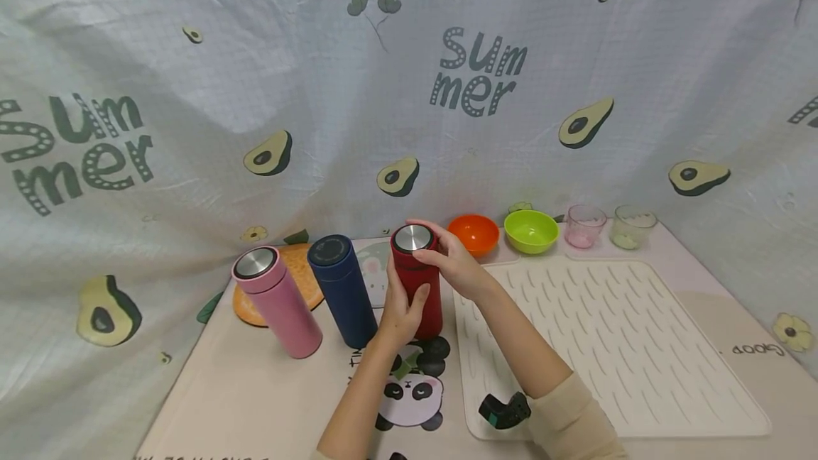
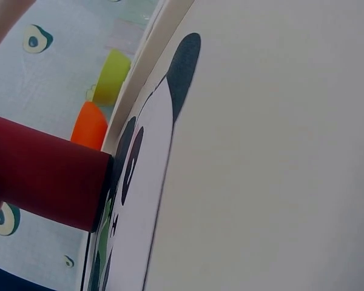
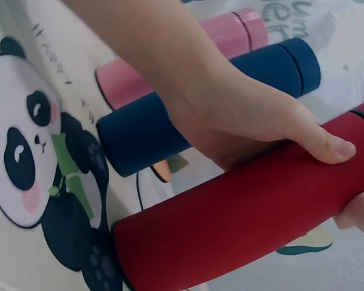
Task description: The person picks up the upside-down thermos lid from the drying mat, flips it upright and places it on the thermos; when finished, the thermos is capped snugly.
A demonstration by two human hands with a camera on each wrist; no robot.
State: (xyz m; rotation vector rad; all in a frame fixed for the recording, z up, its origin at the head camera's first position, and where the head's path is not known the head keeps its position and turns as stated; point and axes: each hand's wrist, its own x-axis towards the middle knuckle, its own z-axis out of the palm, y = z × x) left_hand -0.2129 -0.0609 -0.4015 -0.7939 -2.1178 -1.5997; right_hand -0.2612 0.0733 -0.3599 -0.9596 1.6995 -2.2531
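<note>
A red flask (image 1: 427, 304) with a silver-topped lid (image 1: 412, 237) stands upright on the panda-print table mat (image 1: 255, 389). My left hand (image 1: 401, 304) grips its body from the near side, thumb across the front. My right hand (image 1: 439, 254) holds the lid from the right, fingers curled round its rim. In the right wrist view the left hand (image 3: 249, 115) wraps the red flask (image 3: 242, 224), and a fingertip of the right hand (image 3: 357, 212) shows at the edge. The left wrist view shows only the red flask's base (image 2: 48, 179).
A dark blue flask (image 1: 341, 289) and a pink flask (image 1: 276, 300) stand just left of the red one, before an orange round board (image 1: 307, 279). An orange bowl (image 1: 473, 233), green bowl (image 1: 531, 231) and two small cups (image 1: 584, 226) line the back. A white ribbed mat (image 1: 607, 332) lies to the right.
</note>
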